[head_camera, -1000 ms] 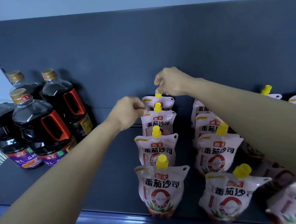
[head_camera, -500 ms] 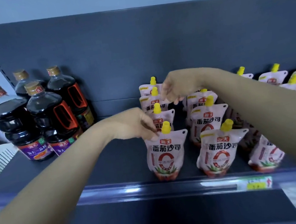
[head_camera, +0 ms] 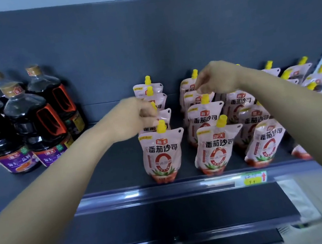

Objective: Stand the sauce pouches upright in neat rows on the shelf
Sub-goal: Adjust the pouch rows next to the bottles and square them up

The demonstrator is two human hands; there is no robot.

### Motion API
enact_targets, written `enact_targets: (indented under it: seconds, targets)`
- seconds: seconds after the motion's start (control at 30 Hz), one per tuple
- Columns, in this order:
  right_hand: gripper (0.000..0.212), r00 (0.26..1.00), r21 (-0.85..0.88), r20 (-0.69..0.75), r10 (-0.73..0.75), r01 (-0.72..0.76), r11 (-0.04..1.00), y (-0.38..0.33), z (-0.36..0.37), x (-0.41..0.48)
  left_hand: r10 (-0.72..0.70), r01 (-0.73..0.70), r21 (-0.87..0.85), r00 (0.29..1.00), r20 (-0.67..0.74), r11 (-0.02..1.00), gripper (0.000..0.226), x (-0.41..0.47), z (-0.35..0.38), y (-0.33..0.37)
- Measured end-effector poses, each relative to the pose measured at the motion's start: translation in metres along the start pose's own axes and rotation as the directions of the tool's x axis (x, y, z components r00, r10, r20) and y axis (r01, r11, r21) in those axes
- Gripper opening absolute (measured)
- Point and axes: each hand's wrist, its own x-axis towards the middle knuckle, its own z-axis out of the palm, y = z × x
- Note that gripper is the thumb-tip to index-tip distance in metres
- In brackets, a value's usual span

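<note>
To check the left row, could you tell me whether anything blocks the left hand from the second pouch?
Nothing visible does: the left hand is at the top of the second pouch, just behind the front pouch.

Curled in, left hand (head_camera: 134, 117) at the left pouch row (head_camera: 164, 154), right hand (head_camera: 216, 80) at the next row (head_camera: 212, 149) (grips too blurred to tell). Left of the left hand, dark sauce bottles (head_camera: 30, 131).

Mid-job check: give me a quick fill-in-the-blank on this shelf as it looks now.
Every sauce pouch has a ___ cap.
The dark bottles stand to the pouches' ___.
The right hand is at the ___ pouch row from the left.
The price label sits on the ___ edge of the shelf.
Missing: yellow; left; second; front.
</note>
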Motion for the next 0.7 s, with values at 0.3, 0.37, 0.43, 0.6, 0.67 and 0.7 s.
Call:
enact_targets:
  seconds: [0.3,0.37,0.43,0.6,0.67,0.7]
  targets:
    - [0.024,0.967,-0.168,0.253,0.027,0.016,0.986,0.041,0.02,0.004,0.094,-0.119,0.153,0.983,0.159,0.981,0.014,0.023,0.077,0.081]
    - [0.02,0.965,-0.174,0.261,0.014,0.033,0.984,0.048,0.023,0.003,0.084,-0.118,0.186,0.98,0.182,0.975,0.013,0.031,0.092,0.085]
    - [0.024,0.963,-0.196,0.27,-0.017,0.072,0.978,0.051,0.024,0.002,0.056,-0.088,0.187,0.984,0.17,0.978,0.025,0.035,0.099,0.087]
    - [0.03,0.944,-0.232,0.315,-0.098,0.177,0.957,0.055,0.021,0.004,0.0,-0.024,0.173,0.991,0.135,0.985,0.019,0.04,0.099,0.087]
    - [0.033,0.934,-0.243,0.334,-0.125,0.213,0.946,0.057,0.021,0.005,-0.009,-0.011,0.166,0.993,0.119,0.986,0.028,0.041,0.1,0.089]
    - [0.032,0.931,-0.231,0.339,-0.133,0.22,0.948,0.057,0.021,0.005,-0.014,-0.004,0.162,0.994,0.113,0.987,0.034,0.041,0.1,0.09]
